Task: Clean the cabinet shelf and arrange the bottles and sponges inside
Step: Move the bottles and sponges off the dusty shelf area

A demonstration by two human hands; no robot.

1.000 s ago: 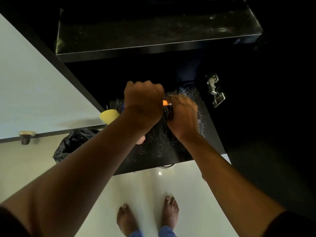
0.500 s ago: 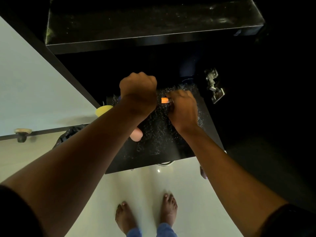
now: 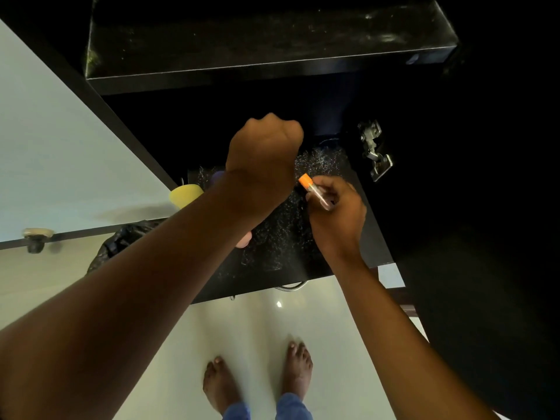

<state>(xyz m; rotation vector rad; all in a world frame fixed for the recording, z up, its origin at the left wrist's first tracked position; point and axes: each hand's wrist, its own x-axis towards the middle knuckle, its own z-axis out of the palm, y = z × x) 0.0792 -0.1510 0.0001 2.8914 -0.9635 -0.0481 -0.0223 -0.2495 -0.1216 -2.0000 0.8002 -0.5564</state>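
Observation:
Both my hands reach into a dark cabinet over its lower shelf (image 3: 281, 244), which glistens with speckles. My right hand (image 3: 338, 216) grips a small bottle with an orange cap (image 3: 312, 187), tilted, cap pointing up and left. My left hand (image 3: 265, 153) is fisted above the shelf's middle; what it holds is hidden. A yellow sponge (image 3: 185, 194) sits at the shelf's left end. Something pink (image 3: 244, 241) and something purple (image 3: 216, 176) peek from behind my left forearm.
An upper black shelf (image 3: 266, 40) juts out above the hands. The open white door (image 3: 60, 153) with a knob (image 3: 38, 236) stands on the left. A metal hinge (image 3: 374, 150) is fixed on the right wall. A black bag (image 3: 121, 241) lies below left; my bare feet stand on white floor.
My left hand has risen and moved back into the cabinet. My right hand has tilted the orange-capped bottle, so more of it shows.

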